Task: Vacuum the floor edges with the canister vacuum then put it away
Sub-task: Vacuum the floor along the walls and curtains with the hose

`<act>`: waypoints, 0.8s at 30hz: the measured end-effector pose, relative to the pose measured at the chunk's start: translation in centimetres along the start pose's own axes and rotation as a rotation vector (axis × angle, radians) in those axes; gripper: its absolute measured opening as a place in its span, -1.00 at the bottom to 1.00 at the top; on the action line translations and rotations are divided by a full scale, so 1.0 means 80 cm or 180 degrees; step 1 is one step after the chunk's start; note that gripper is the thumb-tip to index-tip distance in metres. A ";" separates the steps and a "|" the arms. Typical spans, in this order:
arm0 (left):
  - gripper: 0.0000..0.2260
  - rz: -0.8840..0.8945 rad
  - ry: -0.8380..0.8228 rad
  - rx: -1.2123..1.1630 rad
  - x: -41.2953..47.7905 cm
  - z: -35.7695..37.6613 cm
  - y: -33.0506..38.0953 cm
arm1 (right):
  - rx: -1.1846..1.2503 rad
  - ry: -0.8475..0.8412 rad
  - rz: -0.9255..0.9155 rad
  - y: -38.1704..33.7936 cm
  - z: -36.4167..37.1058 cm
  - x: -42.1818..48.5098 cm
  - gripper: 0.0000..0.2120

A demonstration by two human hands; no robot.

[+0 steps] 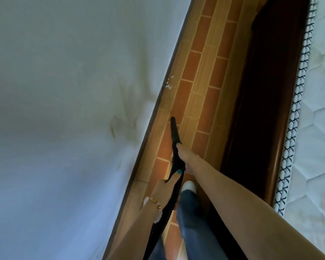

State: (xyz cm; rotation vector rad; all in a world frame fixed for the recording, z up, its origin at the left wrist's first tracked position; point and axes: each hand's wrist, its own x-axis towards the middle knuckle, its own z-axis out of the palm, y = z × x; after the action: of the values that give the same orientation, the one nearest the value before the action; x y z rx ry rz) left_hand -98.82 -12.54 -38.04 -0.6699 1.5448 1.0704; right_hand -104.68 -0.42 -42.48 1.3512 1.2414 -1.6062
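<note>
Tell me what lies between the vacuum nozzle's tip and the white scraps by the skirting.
Between nozzle tip and white scraps: only bare floor tile along the skirting, per the head view.

The floor [204,76] has orange and tan brick stripes. The nozzle [174,130] is black. The white mattress [319,109] at right has black crosses.

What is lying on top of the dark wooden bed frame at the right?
A white quilted mattress with a black-and-white corded edge lies on the bed frame. The frame's top under it is covered and cannot be seen.
</note>
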 end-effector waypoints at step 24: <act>-0.56 -0.0060 -0.0015 0.0137 0.104 0.040 0.233 | -0.0607 0.0427 -0.0306 -0.227 -0.062 0.105 -0.63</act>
State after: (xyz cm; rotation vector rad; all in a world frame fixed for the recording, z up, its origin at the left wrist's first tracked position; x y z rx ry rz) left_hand -115.42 -0.61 -40.79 -0.6508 1.5503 1.0211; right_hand -121.77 10.46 -46.45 1.3129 1.5200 -1.4382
